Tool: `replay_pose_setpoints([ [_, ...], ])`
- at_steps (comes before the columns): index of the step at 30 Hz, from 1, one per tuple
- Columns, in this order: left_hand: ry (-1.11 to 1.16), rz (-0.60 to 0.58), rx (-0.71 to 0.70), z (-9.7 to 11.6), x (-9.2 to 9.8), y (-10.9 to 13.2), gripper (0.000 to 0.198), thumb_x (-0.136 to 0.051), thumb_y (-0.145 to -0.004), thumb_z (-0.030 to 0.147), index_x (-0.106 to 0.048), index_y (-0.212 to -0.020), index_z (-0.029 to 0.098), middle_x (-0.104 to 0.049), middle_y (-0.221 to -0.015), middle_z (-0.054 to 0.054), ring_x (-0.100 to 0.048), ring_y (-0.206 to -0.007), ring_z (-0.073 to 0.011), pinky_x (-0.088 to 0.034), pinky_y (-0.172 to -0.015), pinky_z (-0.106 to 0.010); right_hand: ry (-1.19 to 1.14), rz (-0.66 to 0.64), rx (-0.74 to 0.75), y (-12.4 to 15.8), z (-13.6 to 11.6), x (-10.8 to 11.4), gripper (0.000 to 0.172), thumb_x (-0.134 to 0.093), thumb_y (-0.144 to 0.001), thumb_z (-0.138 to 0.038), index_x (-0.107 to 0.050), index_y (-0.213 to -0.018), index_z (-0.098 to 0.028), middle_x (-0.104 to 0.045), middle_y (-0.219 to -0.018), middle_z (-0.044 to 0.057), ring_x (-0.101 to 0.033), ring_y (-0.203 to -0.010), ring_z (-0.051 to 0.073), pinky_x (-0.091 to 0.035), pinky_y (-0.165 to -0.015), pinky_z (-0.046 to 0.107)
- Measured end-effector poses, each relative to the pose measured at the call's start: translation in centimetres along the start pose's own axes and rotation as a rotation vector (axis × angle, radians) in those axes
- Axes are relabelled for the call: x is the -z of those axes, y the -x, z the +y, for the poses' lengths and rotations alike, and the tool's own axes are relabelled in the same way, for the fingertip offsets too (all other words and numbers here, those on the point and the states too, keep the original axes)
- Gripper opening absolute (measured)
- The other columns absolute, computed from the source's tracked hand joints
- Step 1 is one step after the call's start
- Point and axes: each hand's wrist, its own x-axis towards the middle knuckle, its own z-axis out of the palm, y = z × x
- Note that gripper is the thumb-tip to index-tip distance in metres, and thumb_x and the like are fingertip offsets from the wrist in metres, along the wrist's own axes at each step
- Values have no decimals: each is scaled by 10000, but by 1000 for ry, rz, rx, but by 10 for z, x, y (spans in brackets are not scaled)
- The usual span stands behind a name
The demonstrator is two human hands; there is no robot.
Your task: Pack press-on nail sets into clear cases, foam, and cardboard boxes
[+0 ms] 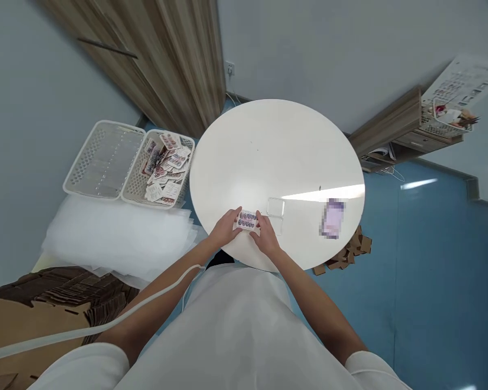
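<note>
Both of my hands hold a small card of press-on nails (248, 220) over the near edge of the round white table (268, 146). My left hand (226, 227) pinches the card's left end, and my right hand (264, 234) grips its right end. Just right of the card a clear plastic case (275, 208) lies flat on the table. A blurred purple item (332, 218) sits further right on the tabletop.
Left of the table stand two white plastic baskets: one (101, 162) holds clear cases, the other (165, 168) is piled with several nail cards. White foam sheets (117, 238) and flat cardboard (44, 303) lie lower left. Cardboard scraps (347, 252) litter the blue floor. Wooden shelves (402, 135) stand at right.
</note>
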Motion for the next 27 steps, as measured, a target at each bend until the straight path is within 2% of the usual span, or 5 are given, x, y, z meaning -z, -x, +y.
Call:
replay_pose_setpoints([
  [4,-10,-68,-21,30,-30,0,641,-546,-725,262,-276,-1306,233,-504,-1011,-60,-509,-901,-204,-425,-796,-341,11,25,8,31,31,27,675,-494,-750,-195,-189,-1346,-280,-454,-1088,71,-499,-910,197,-456,-789,381],
  [9,-81,-109,-55,49,-55,-2,624,-612,-678,323,-370,-1247,237,-496,-1093,-80,-490,-970,-244,-398,-828,-367,54,27,28,51,65,48,650,-555,-724,-232,-283,-1314,-270,-450,-1133,74,-418,-1079,236,-403,-888,412],
  [17,-193,-120,61,59,-71,-32,600,-663,-619,315,-440,-1173,254,-482,-1093,-82,-468,-1010,-268,-381,-832,-371,177,-10,-30,28,87,59,660,-610,-676,-234,-343,-1279,-260,-406,-1214,81,-367,-1143,262,-365,-911,406],
  [22,-213,-116,96,57,-78,-46,598,-676,-599,263,-456,-1155,256,-466,-1107,-85,-467,-1015,-274,-394,-812,-361,181,-42,-46,13,90,61,656,-606,-671,-184,-352,-1272,-254,-432,-1191,91,-385,-1126,268,-385,-877,379],
  [27,-194,-129,104,51,-83,-51,630,-651,-619,211,-418,-1203,243,-458,-1122,-91,-469,-1018,-263,-400,-813,-348,223,-36,-44,6,90,60,641,-608,-665,-181,-370,-1257,-235,-462,-1162,98,-411,-1091,277,-408,-834,378],
])
